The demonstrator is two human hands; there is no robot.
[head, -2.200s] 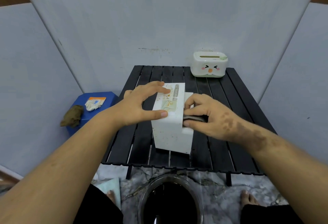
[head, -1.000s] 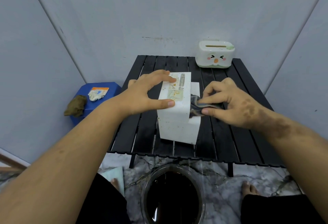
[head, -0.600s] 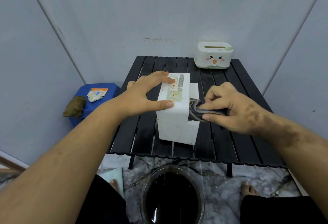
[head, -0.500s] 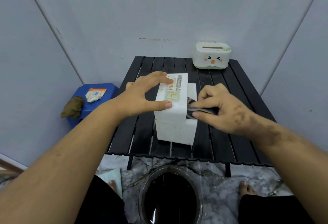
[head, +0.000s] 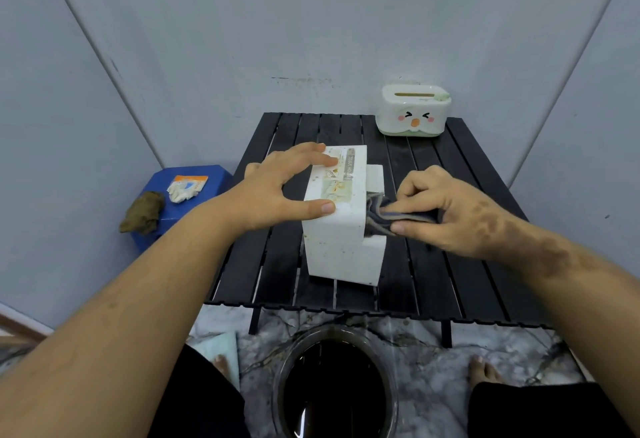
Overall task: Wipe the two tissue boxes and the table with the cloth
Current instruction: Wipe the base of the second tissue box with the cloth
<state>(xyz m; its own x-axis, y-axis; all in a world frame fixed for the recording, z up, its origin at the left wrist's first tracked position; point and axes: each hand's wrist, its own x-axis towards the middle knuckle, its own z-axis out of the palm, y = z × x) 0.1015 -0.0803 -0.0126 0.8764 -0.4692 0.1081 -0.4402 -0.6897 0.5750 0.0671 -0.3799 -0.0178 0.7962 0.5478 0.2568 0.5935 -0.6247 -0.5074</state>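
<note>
Fingers (head: pixel 412 209) of the right hand (head: pixel 450 212) are clamped on the cloth (head: pixel 381 215).
Left hand (head: pixel 277 191), fingers spread, is laid on the speckled white tissue box (head: pixel 343 247), cloth pressed against its right side.

left hand (head: pixel 277 191): fingers spread, palm down | right hand (head: pixel 446 210): pinched closed

White box (head: pixel 341 247); black slatted table (head: pixel 433 281); grey cloth (head: pixel 398 217).

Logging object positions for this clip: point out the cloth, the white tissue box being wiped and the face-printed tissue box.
cloth (head: pixel 398 217), head view, folded striped edge
white tissue box (head: pixel 341 250), head view, front face
face-printed tissue box (head: pixel 414 118), head view, printed face
</note>
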